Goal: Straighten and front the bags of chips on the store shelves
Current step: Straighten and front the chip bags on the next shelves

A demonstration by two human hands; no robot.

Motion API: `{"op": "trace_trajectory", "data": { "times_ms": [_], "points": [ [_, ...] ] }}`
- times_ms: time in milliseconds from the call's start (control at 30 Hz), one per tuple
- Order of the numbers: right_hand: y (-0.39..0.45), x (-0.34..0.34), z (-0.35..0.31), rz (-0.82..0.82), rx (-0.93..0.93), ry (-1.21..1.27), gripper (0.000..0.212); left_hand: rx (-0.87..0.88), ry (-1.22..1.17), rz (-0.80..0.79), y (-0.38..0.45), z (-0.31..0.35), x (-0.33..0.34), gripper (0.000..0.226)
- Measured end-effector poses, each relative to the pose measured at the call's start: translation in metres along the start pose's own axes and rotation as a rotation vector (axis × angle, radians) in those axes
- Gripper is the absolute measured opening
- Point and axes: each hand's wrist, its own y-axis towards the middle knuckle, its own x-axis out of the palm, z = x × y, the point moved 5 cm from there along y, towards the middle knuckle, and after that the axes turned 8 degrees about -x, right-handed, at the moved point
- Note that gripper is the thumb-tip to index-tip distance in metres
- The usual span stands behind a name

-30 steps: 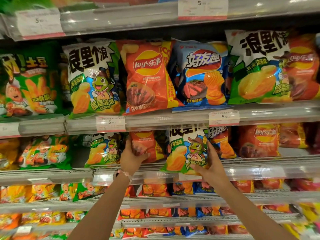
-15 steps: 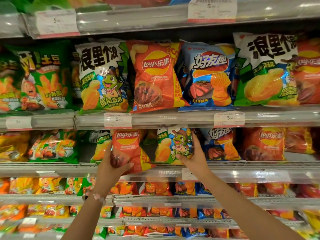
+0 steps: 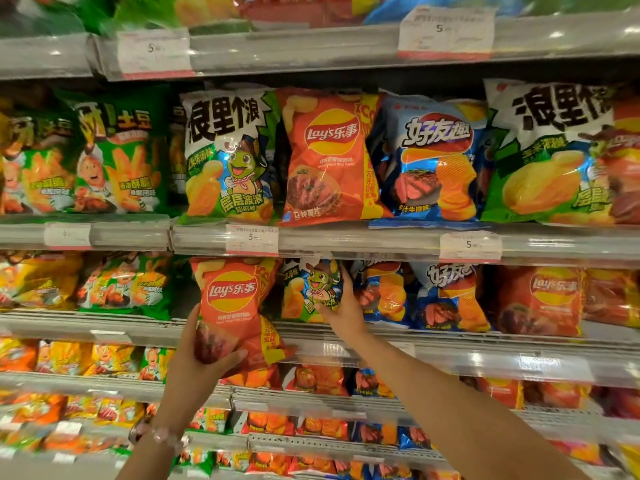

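Note:
My left hand (image 3: 199, 362) grips the lower corner of an orange Lay's bag (image 3: 233, 306), which hangs out over the front rail of the second shelf (image 3: 450, 351). My right hand (image 3: 343, 306) holds the lower right side of a green frog-mascot bag (image 3: 304, 292) that stands on that shelf just right of the Lay's bag. Blue steak-flavour bags (image 3: 446, 299) stand right of my right hand. On the shelf above, a green frog bag (image 3: 225, 154), an orange Lay's bag (image 3: 329, 157) and a blue bag (image 3: 433, 161) face forward.
Green fries bags (image 3: 117, 285) fill the left of the second shelf; more orange Lay's bags (image 3: 547, 299) stand at its right. A gap (image 3: 181, 299) lies left of the held Lay's bag. Price tags (image 3: 469, 245) sit on clear shelf rails. Lower shelves hold several small bags.
My left hand has pulled the orange Lay's bag left and down, out past the shelf rail. My right hand has pushed the green frog bag up and back onto the shelf.

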Motion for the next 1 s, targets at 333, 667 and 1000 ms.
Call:
{"op": "trace_trajectory", "data": {
  "times_ms": [333, 667, 1000],
  "points": [
    [0.019, 0.006, 0.010, -0.119, 0.170, -0.309, 0.092, 0.004, 0.006, -0.052, -0.006, 0.008, 0.016, 0.105],
    [-0.015, -0.023, -0.020, -0.047, 0.223, 0.019, 0.057, 0.000, -0.008, -0.152, -0.014, 0.015, 0.062, 0.106],
    [-0.079, -0.056, -0.046, -0.019, 0.199, 0.251, 0.092, 0.148, 0.010, -0.302, -0.043, 0.043, 0.134, 0.106]
  ]
}}
